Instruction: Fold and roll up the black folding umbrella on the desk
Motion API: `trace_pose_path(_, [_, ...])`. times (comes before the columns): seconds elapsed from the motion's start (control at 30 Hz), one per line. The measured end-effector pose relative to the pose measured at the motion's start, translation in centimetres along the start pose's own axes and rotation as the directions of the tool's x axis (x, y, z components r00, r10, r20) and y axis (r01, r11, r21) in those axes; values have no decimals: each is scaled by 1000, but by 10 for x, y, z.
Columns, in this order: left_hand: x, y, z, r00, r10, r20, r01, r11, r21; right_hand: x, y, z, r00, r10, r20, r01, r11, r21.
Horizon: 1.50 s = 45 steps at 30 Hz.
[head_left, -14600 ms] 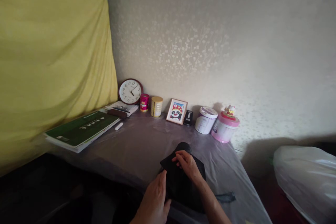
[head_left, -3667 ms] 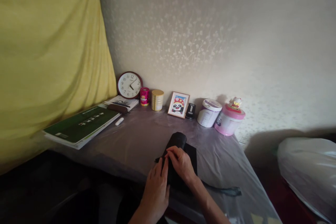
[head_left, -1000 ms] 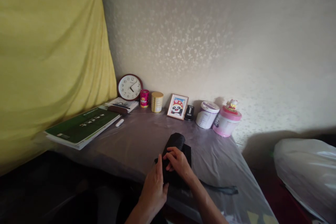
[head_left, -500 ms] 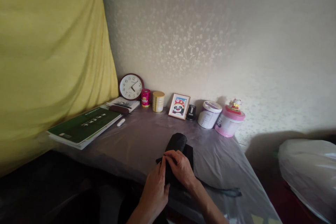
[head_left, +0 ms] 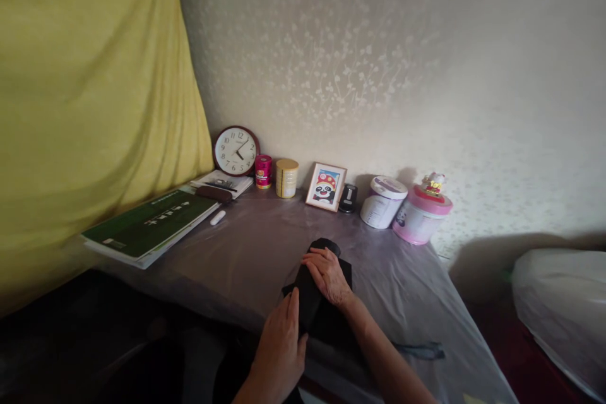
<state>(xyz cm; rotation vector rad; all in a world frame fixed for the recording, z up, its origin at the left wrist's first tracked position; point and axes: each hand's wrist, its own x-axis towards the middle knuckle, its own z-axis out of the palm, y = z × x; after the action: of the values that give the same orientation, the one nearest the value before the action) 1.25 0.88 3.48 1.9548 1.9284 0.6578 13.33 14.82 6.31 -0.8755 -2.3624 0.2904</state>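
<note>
A black fabric bundle (head_left: pixel 310 303), rolled at its far end, lies at the front edge of the table. I cannot make out what kind of thing it is. My left hand (head_left: pixel 280 339) grips its near left side, fingers together along the edge and thumb lower down. Across the top of the bundle rests my right hand (head_left: pixel 329 276), its fingers stretched out and lying flat, covering part of the cloth. A dark narrow strip (head_left: pixel 420 350) lies to the right, partly behind my right forearm.
A green book (head_left: pixel 163 221), a white stick-like object (head_left: pixel 218 218) and a dark case (head_left: pixel 213 194) are at the left. Along the wall stand a clock (head_left: pixel 237 151), two tins (head_left: pixel 286 178), a framed panda picture (head_left: pixel 326 186) and two tubs (head_left: pixel 384 202).
My right hand has let go of its pinch near my left fingertips, moved up and right, and flattened onto the bundle. My left hand stays at the bundle's side. The view has shifted slightly.
</note>
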Motion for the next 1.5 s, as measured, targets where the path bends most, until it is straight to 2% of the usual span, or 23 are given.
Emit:
trace_pose_path(0.2, [-1, 0, -3, 999, 6, 32, -6, 1000, 10, 21, 29, 3, 997, 79, 8, -79, 997, -10])
trace_pose_path(0.3, [0, 1, -5, 999, 0, 32, 0, 1000, -9, 28, 42, 4, 978, 201, -47, -197, 977, 76])
trace_pose_path(0.4, [0, 2, -6, 1000, 4, 22, -3, 1000, -15, 26, 53, 0, 915, 382, -129, -363, 920, 150])
trace_pose_path(0.53, [0, 3, -6, 1000, 6, 5, -6, 1000, 0, 2, 69, -17, 789, 577, -209, -541, 815, 209])
trace_pose_path(0.63, [0, 2, -5, 1000, 11, -3, -11, 1000, 7, -25, 74, -35, 705, 675, -217, -614, 734, 290])
trace_pose_path(0.7, [0, 2, -6, 1000, 18, -8, -18, 1000, 10, -41, 71, -44, 674, 716, -180, -633, 686, 359])
trace_pose_path(0.83, [0, 3, -8, 999, 34, -6, -34, 999, 11, -59, 54, -46, 657, 751, -70, -637, 602, 482])
trace_pose_path(0.97, [0, 5, -13, 999, 34, 4, -34, 999, 17, -60, 33, -41, 646, 763, 6, -639, 537, 551])
trace_pose_path(1.27, [2, 4, -12, 999, 35, 8, -36, 999, 19, -36, 7, -31, 617, 781, 96, -680, 467, 565])
trace_pose_path(1.5, [2, 1, -8, 999, 47, -24, -47, 999, 10, -18, -14, -28, 588, 792, 161, -679, 376, 630])
